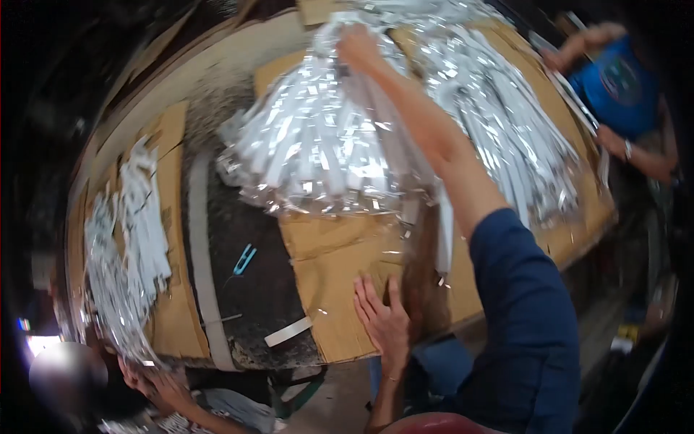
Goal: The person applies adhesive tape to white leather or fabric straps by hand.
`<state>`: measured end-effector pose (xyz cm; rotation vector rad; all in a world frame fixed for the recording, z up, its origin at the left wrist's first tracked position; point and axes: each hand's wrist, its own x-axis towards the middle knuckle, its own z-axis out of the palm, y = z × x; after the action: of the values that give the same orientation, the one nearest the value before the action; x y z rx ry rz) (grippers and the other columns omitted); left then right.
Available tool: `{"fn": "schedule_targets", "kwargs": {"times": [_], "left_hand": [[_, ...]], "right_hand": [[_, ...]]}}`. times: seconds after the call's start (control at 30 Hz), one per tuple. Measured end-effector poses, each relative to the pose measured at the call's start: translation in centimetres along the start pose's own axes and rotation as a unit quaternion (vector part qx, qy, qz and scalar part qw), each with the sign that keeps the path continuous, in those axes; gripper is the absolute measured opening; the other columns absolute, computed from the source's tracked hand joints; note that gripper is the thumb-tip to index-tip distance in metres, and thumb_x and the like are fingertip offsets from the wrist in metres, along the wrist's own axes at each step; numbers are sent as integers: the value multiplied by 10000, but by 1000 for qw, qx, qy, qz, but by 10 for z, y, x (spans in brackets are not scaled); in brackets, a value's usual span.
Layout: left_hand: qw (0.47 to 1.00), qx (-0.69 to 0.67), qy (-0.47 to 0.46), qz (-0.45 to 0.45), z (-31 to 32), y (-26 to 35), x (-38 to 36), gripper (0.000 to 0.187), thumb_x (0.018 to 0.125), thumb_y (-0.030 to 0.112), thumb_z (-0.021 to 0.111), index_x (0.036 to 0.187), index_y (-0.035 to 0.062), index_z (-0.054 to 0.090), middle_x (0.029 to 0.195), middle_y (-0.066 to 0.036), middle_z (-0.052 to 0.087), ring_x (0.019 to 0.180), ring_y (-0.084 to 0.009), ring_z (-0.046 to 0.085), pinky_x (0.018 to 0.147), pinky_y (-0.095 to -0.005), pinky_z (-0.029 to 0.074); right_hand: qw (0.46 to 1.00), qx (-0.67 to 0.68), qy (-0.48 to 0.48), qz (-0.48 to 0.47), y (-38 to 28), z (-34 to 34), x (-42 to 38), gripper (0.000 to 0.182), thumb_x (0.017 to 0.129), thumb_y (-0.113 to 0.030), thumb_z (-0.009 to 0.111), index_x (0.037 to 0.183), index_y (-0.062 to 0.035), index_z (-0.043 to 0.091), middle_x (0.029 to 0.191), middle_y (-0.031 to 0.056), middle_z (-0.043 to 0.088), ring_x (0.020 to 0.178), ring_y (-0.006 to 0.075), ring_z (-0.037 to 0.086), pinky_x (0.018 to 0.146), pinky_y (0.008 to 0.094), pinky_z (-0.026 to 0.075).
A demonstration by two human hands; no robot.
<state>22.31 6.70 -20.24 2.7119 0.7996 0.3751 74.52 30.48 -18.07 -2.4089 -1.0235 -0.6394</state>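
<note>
My left hand (383, 322) lies flat on a cardboard sheet (340, 246) near the table's front edge, fingers spread and holding nothing. At the far end of a fanned pile of white strips in clear, shiny plastic (318, 137), my right hand (358, 47) has its fingers closed on the wrapped strips. Blur hides how many it grips. Some strips hang down beside my right forearm. Left of my left hand are a loose white strip (288, 331) and small blue thread snips (244, 259) on the dark tabletop.
A second fanned pile of wrapped strips (499, 123) covers cardboard at the right. More strips (130, 246) lie on cardboard at the left, by another person's hands (159, 387). A person in a blue shirt (618, 87) works at the right edge.
</note>
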Motion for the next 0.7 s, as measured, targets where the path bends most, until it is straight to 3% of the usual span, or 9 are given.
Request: {"fn": "schedule_targets", "kwargs": {"times": [0.07,0.13,0.2,0.27,0.3,0.33,0.4,0.5,0.7], "left_hand": [[998,-30,46,-28,-1,3,4,446,903,369,612,1267,117,554,1378,-249,425,1334,-427,376,1064,-539,332],[999,-8,36,-9,-1,4,1,446,900,362,614,1265,114,553,1382,-250,421,1340,-428,369,1068,-537,328],[999,-19,45,-25,-3,7,3,447,893,354,619,1262,112,554,1385,-249,420,1340,-427,368,1073,-535,323],[999,-22,44,-23,-5,8,3,448,888,351,621,1260,110,554,1386,-249,420,1340,-427,369,1075,-535,320],[999,-21,45,-22,-7,8,2,449,883,347,624,1258,108,554,1387,-248,419,1339,-427,369,1077,-535,317],[998,-26,50,-22,-7,8,1,449,883,347,624,1258,108,554,1387,-248,419,1339,-427,369,1077,-535,317],[998,-24,55,-20,-6,8,0,443,879,341,625,1248,103,563,1384,-251,423,1341,-426,365,1081,-535,311],[997,-30,77,-9,-4,7,-1,419,883,332,619,1223,89,584,1376,-257,431,1345,-425,357,1087,-532,302],[997,-30,76,-11,-3,7,-5,415,904,337,587,1222,71,600,1374,-263,435,1346,-423,345,1106,-521,276]], "right_hand": [[999,10,31,25,-22,-40,-18,678,883,-371,564,1462,-98,342,1452,241,389,1347,439,357,1034,682,323],[996,-22,90,15,-15,-66,-35,593,877,-350,561,1409,-117,441,1411,202,454,1302,425,419,1032,629,360],[996,-78,-12,-30,11,-116,-55,474,874,-333,565,1306,-138,558,1302,172,557,1220,390,503,1021,547,398],[991,-81,-56,91,65,-141,-74,370,868,-324,574,1188,-153,649,1163,162,635,1092,363,586,952,484,459],[991,-90,60,85,104,-149,-96,367,850,-342,603,1108,-91,675,1035,194,669,982,381,627,868,493,501],[976,-103,31,189,124,-166,-113,380,840,-365,630,1005,-29,698,975,213,682,908,400,643,810,492,520],[970,-97,7,224,172,-181,-143,457,834,-412,653,945,29,691,930,235,686,884,385,658,793,467,514],[964,85,-63,244,178,-204,-169,556,802,-490,684,944,47,690,933,242,687,879,364,672,780,437,509],[934,67,-148,317,167,-186,-147,838,693,-626,743,1140,75,634,1173,271,633,1103,388,621,930,455,485]]}}
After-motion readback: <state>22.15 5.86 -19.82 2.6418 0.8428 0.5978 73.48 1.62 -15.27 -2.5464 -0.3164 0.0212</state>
